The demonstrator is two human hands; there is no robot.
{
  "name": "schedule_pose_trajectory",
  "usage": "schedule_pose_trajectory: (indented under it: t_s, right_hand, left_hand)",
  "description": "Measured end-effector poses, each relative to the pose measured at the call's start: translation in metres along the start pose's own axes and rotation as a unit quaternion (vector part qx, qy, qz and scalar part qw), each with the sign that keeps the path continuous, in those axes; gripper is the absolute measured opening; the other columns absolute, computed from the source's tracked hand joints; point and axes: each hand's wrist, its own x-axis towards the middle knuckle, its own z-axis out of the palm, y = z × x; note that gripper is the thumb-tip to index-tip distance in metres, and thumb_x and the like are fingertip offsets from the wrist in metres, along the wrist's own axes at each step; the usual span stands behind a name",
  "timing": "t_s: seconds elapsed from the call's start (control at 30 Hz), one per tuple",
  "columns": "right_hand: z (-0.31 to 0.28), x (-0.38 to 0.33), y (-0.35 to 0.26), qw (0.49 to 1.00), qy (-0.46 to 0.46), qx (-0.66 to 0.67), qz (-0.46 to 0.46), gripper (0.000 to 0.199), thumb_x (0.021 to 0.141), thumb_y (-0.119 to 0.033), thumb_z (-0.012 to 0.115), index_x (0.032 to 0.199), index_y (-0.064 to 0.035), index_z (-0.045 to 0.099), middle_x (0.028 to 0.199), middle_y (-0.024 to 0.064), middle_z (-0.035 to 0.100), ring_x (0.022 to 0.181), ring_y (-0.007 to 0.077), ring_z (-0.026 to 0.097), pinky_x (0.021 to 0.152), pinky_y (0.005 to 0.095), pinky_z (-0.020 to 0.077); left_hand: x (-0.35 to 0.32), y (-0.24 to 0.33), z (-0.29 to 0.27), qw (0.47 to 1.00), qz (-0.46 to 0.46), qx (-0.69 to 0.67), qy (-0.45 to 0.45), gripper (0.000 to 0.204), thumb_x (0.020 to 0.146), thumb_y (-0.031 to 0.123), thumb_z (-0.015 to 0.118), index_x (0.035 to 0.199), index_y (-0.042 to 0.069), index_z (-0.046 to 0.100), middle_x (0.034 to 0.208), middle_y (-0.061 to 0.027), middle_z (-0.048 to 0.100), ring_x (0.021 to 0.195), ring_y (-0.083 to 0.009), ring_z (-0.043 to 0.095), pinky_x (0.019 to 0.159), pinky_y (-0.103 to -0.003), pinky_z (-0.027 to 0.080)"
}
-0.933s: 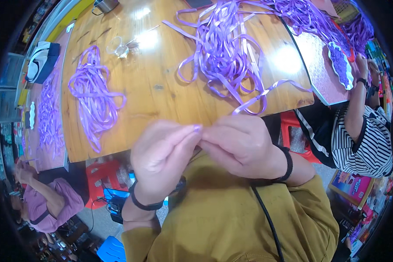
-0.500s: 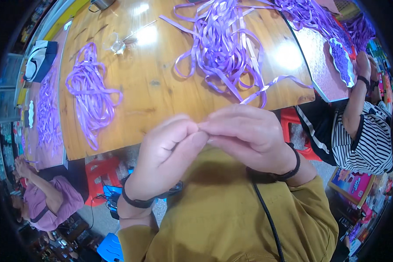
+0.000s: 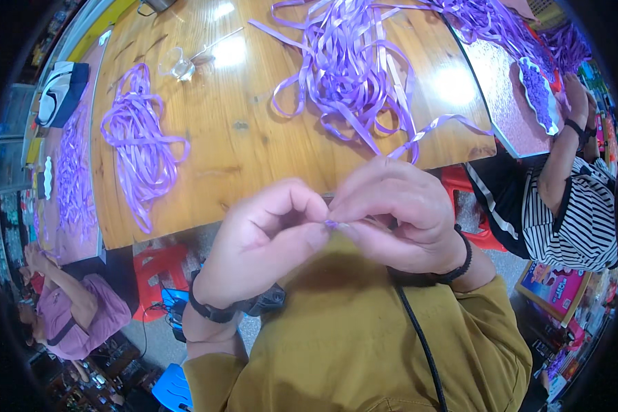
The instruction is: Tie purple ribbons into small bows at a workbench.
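My left hand (image 3: 257,244) and my right hand (image 3: 398,213) meet fingertip to fingertip in front of my chest, both pinching a small piece of purple ribbon (image 3: 331,224); only a sliver of it shows between the fingers. A loose purple strand (image 3: 439,127) arcs from the table edge down behind my right hand. Beyond the hands, a big tangle of purple ribbon (image 3: 353,65) lies on the wooden table (image 3: 240,144). A smaller ribbon bundle (image 3: 141,147) lies at the table's left.
A clear plastic piece (image 3: 180,67) sits near the table's far left. At the right a person in a striped top (image 3: 584,213) handles a white tray of purple bits (image 3: 539,93). Red stools (image 3: 161,264) stand under the table. Another person (image 3: 72,312) sits lower left.
My hands stayed pressed together, shifting slightly lower and toward my body; fingers have curled tighter around the ribbon piece. The trailing strand has slackened into a wider arc over the table edge.
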Motion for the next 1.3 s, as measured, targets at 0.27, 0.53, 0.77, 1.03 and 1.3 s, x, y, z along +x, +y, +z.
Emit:
schedule_pose_trajectory:
  t_s: [0.27,0.53,0.77,1.03,1.3]
  right_hand:
    - [0.005,-0.003,-0.002,0.996,0.026,-0.065,-0.052,0.024,0.064,0.008,0.063,0.086,-0.0020,0.062,0.081,0.0083,0.059,0.066,0.0175,0.058,0.056,0.0246,0.0464]
    - [0.005,-0.005,-0.005,0.991,0.029,-0.115,-0.065,0.026,0.062,0.008,0.065,0.086,-0.0024,0.063,0.081,0.0083,0.059,0.068,0.0170,0.059,0.057,0.0241,0.0472]
    - [0.002,-0.004,-0.002,0.998,0.033,-0.032,-0.033,0.024,0.062,0.008,0.065,0.083,-0.0027,0.061,0.079,0.0085,0.059,0.066,0.0172,0.058,0.055,0.0240,0.0454]
    - [0.006,0.001,-0.002,0.991,0.086,-0.094,-0.049,0.026,0.058,0.009,0.064,0.081,-0.0039,0.060,0.072,0.0070,0.057,0.062,0.0176,0.056,0.051,0.0243,0.0422]
    - [0.005,-0.001,-0.001,0.988,0.109,-0.095,-0.046,0.024,0.058,0.010,0.063,0.077,-0.0043,0.060,0.071,0.0061,0.057,0.062,0.0163,0.055,0.049,0.0233,0.0410]
  left_hand:
    - [0.007,-0.003,-0.006,0.991,-0.058,-0.112,-0.053,0.014,0.084,0.015,0.052,0.092,0.004,0.050,0.079,0.0040,0.047,0.068,-0.0027,0.041,0.061,-0.016,0.034]
    - [0.004,-0.005,-0.001,0.997,-0.023,-0.072,-0.026,0.013,0.081,0.007,0.055,0.093,0.004,0.050,0.084,0.0039,0.047,0.076,-0.0019,0.043,0.067,-0.016,0.036]
    - [0.004,-0.008,0.005,0.991,0.105,0.076,0.028,0.012,0.077,0.000,0.055,0.088,0.003,0.052,0.084,0.0005,0.048,0.076,-0.0049,0.045,0.065,-0.018,0.037]
    - [0.012,-0.013,0.009,0.901,0.309,0.286,0.108,0.019,0.068,-0.007,0.060,0.085,0.001,0.055,0.084,-0.0072,0.051,0.071,-0.0122,0.050,0.065,-0.022,0.040]
    - [0.006,-0.010,0.014,0.993,0.102,-0.040,0.045,0.014,0.085,0.001,0.049,0.099,-0.002,0.050,0.090,-0.0045,0.055,0.079,-0.0074,0.053,0.070,-0.021,0.044]
